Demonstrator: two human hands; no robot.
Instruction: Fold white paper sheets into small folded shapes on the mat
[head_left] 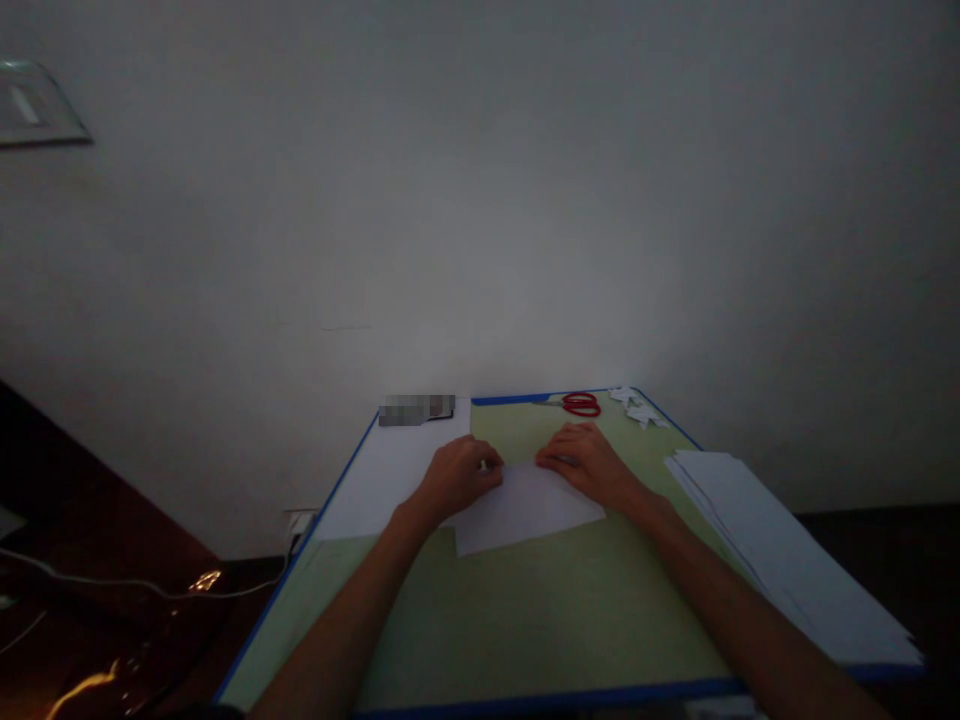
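Observation:
A white sheet of paper (529,510) lies on the green tabletop, between my two hands. My left hand (463,472) pinches the sheet's far left part, thumb and fingers closed together. At the far right part, my right hand (583,462) has its fingers pressed together on the same sheet. Red-handled scissors (580,404) rest just beyond my right hand, blades pointing left. Another white sheet (375,490) lies flat on the left, partly under my left hand.
The green table (540,630) has a blue edge and stands against a grey wall. On the right is a stack of white paper (787,550). Small folded paper pieces (643,414) sit at the far right corner. A blurred-out dark object (412,410) lies at the far left.

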